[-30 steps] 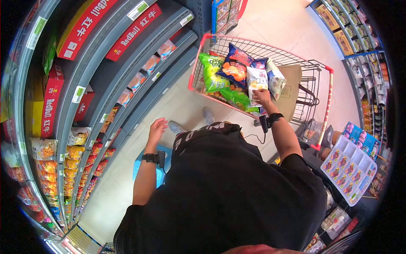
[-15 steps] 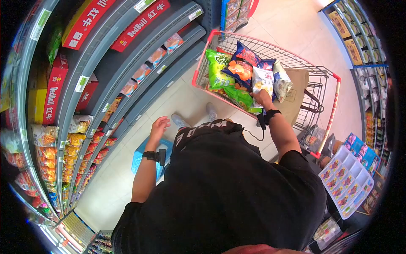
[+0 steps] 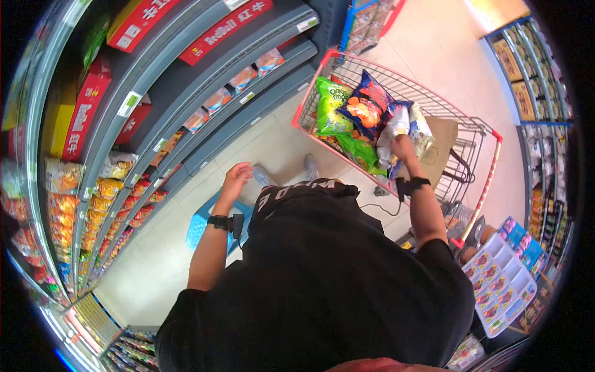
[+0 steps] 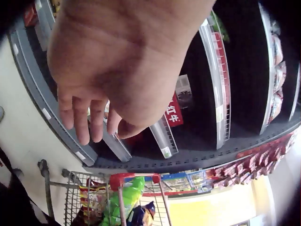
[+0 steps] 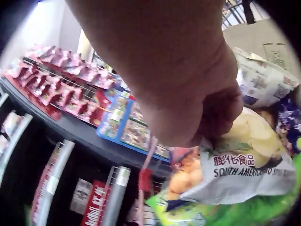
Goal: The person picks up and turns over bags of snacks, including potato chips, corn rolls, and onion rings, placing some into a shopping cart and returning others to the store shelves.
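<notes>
In the head view a white chip bag stands in the shopping cart, and the right hand grips its edge. Up close in the right wrist view, curled fingers of the right hand pinch the top of that white bag, which shows yellow chips. A green bag, a dark blue bag and another white bag lie beside it. The left hand hangs in the air away from the cart, fingers loosely bent, holding nothing; the left wrist view shows its palm.
Shelves with red boxes and snack bags curve along the left. A blue stool stands on the floor beneath the left arm. A brown bag lies in the cart, and a tray display stands at the right.
The white bag has tilted and turned in the right hand, its printed front less visible from above. The cart appears slightly further right and lower in the head view. The left hand stays empty.
</notes>
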The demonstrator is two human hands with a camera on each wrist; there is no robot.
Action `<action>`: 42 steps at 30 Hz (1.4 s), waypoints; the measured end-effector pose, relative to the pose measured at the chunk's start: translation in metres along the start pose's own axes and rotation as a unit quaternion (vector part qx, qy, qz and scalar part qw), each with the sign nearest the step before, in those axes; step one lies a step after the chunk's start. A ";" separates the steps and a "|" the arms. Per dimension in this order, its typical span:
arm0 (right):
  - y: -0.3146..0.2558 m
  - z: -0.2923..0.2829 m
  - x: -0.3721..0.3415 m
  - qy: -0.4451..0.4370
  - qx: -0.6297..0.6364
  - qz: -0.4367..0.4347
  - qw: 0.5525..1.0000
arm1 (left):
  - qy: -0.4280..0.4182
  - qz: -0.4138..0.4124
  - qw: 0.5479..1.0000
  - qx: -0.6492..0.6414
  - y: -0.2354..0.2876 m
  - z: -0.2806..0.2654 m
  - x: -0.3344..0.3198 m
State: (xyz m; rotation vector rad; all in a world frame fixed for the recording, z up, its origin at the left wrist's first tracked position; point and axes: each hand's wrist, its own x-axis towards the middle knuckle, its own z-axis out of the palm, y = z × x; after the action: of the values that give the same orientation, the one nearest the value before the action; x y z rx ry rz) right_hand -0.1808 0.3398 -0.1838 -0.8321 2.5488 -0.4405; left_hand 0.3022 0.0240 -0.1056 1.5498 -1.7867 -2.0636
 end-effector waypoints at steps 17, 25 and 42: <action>-0.401 -0.093 -0.094 -0.146 0.073 -0.515 0.841 | -0.069 0.137 0.951 -0.269 0.132 0.041 -0.054; -0.466 -0.040 -0.137 -0.190 -0.051 -0.663 0.722 | 0.067 0.157 0.825 -0.539 0.097 0.033 -0.076; -0.549 -0.084 -0.157 -0.201 0.089 -0.623 0.750 | 0.050 0.193 0.799 -0.568 0.081 -0.031 -0.080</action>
State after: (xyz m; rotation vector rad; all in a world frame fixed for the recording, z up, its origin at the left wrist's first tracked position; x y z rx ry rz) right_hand 0.1588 0.0269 0.1629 -2.1799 1.1986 -0.7325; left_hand 0.3181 0.0170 0.0114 0.7867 -0.4401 -2.0485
